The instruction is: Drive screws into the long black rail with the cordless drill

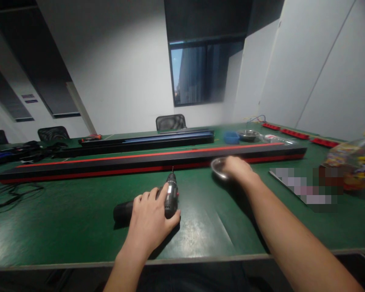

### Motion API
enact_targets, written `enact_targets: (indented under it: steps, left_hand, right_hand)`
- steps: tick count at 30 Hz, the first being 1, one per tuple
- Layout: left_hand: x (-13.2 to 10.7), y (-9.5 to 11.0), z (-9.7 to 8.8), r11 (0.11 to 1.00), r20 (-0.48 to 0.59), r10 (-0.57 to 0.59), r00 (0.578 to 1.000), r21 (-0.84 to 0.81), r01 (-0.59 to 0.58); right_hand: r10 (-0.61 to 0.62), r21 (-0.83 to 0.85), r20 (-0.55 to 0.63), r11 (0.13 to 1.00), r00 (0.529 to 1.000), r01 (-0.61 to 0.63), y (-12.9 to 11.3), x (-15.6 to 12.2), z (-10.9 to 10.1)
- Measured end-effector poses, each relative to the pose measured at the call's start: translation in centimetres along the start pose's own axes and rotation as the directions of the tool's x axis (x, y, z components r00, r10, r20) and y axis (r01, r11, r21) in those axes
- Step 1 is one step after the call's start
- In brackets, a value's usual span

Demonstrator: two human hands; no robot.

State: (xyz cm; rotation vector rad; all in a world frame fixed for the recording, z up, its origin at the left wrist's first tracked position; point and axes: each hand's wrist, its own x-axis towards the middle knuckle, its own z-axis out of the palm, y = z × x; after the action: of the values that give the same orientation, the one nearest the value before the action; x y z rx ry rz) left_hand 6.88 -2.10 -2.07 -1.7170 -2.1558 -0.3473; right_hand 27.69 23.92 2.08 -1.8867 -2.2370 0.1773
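Note:
A black cordless drill [171,196] lies on its side on the green table, its bit pointing away from me. My left hand [150,217] is wrapped over its handle and body from above. To the right, my right hand [239,170] reaches down into a small round metal bowl [219,175]. Motion blur and the hand itself hide those fingertips and whatever is inside the bowl. Just behind the drill and the bowl runs a long black bar with red stripes [115,163], lying across the table.
Farther back lie more long black bars [152,142], a blue bowl [231,138] and a second metal bowl [247,135]. On the right are a flat pixelated item [295,184] and a clear bottle with a yellow cap [363,162]. Black cables [10,196] lie at left.

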Motion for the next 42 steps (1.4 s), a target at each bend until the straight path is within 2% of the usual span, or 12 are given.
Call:
enact_targets:
  steps: [3, 9, 18, 21, 24, 27, 29, 31, 33, 35, 38, 42]
  left_hand:
    - [-0.8, -0.1, -0.3, 1.0, -0.006, 0.014, 1.0, -0.028, -0.014]
    - [-2.4, -0.5, -0.7, 0.989, -0.015, 0.079, 0.997, -0.128, -0.081]
    - [-2.7, -0.6, -0.6, 0.984, -0.044, 0.082, 0.996, -0.157, -0.088]
    - [-2.7, -0.6, -0.6, 0.983, -0.051, 0.081, 0.995, -0.158, -0.088]
    - [-2.7, -0.5, -0.7, 0.983, -0.053, 0.083, 0.995, -0.158, -0.09]
    - [-2.7, -0.5, -0.7, 0.983, -0.053, 0.085, 0.995, -0.16, -0.093]
    - [-2.7, -0.6, -0.7, 0.982, -0.052, 0.085, 0.995, -0.162, -0.092]
    - [-2.7, -0.7, -0.7, 0.982, -0.054, 0.081, 0.995, -0.165, -0.089]
    - [-2.7, -0.7, -0.6, 0.982, -0.059, 0.079, 0.995, -0.168, -0.087]
    - [-2.7, -0.7, -0.6, 0.981, -0.06, 0.081, 0.995, -0.171, -0.09]
    - [-2.8, -0.7, -0.7, 0.981, -0.062, 0.086, 0.994, -0.17, -0.095]
    - [-2.8, -0.6, -0.8, 0.982, -0.063, 0.083, 0.995, -0.168, -0.092]
  right_hand:
    - [0.014, 0.03, 0.037, 0.999, 0.999, -0.015, -0.3, -0.3, -0.7]
    - [-0.001, 0.054, -0.063, 0.999, 0.998, 0.004, -0.8, -0.7, -1.3]
    - [-0.068, 0.146, -0.14, 0.985, 0.988, 0.088, -1.2, -1.1, -1.3]
    - [-0.203, 0.264, -0.179, 0.933, 0.963, 0.245, -2.6, -1.2, -0.9]
    - [-0.35, 0.389, -0.247, 0.818, 0.904, 0.423, -5.3, -1.3, 0.3]
    - [-0.397, 0.516, -0.206, 0.732, 0.894, 0.444, -8.2, -1.4, 2.4]
    - [-0.401, 0.596, -0.132, 0.698, 0.906, 0.396, -9.8, -1.3, 4.0]
    - [-0.356, 0.69, -0.056, 0.662, 0.933, 0.294, -10.9, -1.1, 5.4]
    - [-0.284, 0.795, 0.027, 0.588, 0.958, 0.152, -11.6, -0.8, 6.5]
    - [-0.247, 0.87, 0.073, 0.489, 0.966, 0.059, -11.8, -0.4, 7.4]
    - [-0.259, 0.918, 0.068, 0.395, 0.964, 0.041, -11.5, -0.2, 8.0]
    - [-0.297, 0.927, 0.093, 0.373, 0.95, 0.026, -11.1, -0.3, 7.9]
